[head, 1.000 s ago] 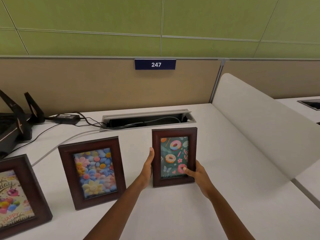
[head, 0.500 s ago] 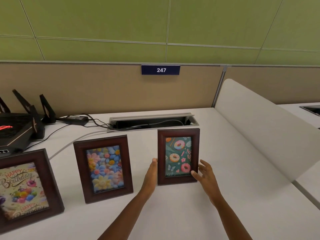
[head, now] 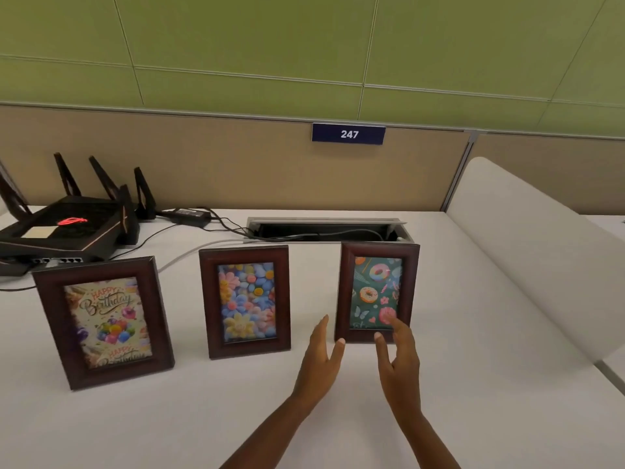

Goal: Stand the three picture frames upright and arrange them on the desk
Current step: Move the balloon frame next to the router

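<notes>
Three picture frames are standing upright in a row on the white desk (head: pixel 473 333), all with dark brown wooden borders, and the cable box (head: pixel 326 228) sunk into the desk at the back is serving as the marker for where they sit. The donut frame (head: pixel 377 292) is standing just in front of the right half of the cable box, the flower frame (head: pixel 245 301) is standing in front of and slightly left of its left end, and the birthday frame (head: pixel 103 321) is standing well to the left of it, nearer the viewer. Two bare hands are reaching in below the donut frame. The left hand (head: pixel 319 358) is hanging with fingers spread and thumb out, just beside the frame's lower left corner and holding nothing; whether the thumb is brushing the corner cannot be told. The right hand (head: pixel 400 362) is likewise spread wide and holding nothing, its fingertips (head: pixel 389 321) overlapping the lower right part of the donut picture, though contact cannot be told. The cable box is standing with its lid tipped up, and dark cables are lying inside it. One black router (head: pixel 67 231) with several upright antennas is sitting far left of the cable box, and one power brick (head: pixel 189 214) is lying between them, with its cables running toward the box. One blue sign (head: pixel 348 134) reading 247 is hanging on the partition above the box.
</notes>
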Action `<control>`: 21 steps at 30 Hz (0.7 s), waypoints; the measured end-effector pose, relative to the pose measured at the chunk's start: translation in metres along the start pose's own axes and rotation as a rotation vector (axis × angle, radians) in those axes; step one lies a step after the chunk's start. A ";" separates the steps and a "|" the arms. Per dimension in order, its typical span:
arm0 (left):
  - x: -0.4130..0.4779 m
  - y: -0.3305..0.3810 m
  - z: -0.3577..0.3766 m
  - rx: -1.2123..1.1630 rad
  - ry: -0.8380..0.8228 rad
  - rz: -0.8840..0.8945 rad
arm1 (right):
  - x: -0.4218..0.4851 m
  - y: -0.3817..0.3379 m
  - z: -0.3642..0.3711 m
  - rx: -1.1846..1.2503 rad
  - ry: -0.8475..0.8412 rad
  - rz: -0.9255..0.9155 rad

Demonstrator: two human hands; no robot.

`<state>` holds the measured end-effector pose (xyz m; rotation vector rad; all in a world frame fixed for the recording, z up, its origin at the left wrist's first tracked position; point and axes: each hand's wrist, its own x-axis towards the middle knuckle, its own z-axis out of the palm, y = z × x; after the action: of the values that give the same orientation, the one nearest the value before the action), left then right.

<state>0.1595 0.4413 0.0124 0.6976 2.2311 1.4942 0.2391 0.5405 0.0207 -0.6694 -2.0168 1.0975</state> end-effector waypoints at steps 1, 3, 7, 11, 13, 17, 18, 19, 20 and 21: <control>-0.004 0.001 -0.004 0.008 -0.008 0.022 | -0.003 -0.006 0.006 0.009 -0.018 -0.003; -0.012 0.004 -0.012 0.024 -0.020 0.063 | -0.010 -0.018 0.017 0.037 -0.043 -0.003; -0.029 0.003 -0.034 0.050 -0.022 0.153 | -0.026 -0.043 0.043 0.125 -0.082 -0.003; -0.048 -0.002 -0.068 0.079 0.020 0.232 | -0.043 -0.068 0.075 0.183 -0.155 0.014; -0.057 -0.010 -0.089 0.109 0.056 0.258 | -0.052 -0.080 0.092 0.190 -0.175 0.012; -0.073 -0.030 -0.136 0.163 0.118 0.292 | -0.074 -0.102 0.127 0.232 -0.235 0.058; -0.077 -0.034 -0.147 0.150 0.140 0.298 | -0.080 -0.108 0.136 0.239 -0.250 0.070; -0.081 -0.039 -0.159 0.131 0.166 0.304 | -0.085 -0.114 0.145 0.241 -0.263 0.073; -0.084 -0.044 -0.170 0.121 0.199 0.308 | -0.090 -0.119 0.154 0.240 -0.273 0.070; -0.087 -0.049 -0.180 0.128 0.238 0.307 | -0.095 -0.124 0.162 0.238 -0.281 0.063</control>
<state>0.1208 0.2401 0.0361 0.9868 2.5048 1.6617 0.1544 0.3317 0.0346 -0.4783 -2.0602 1.5120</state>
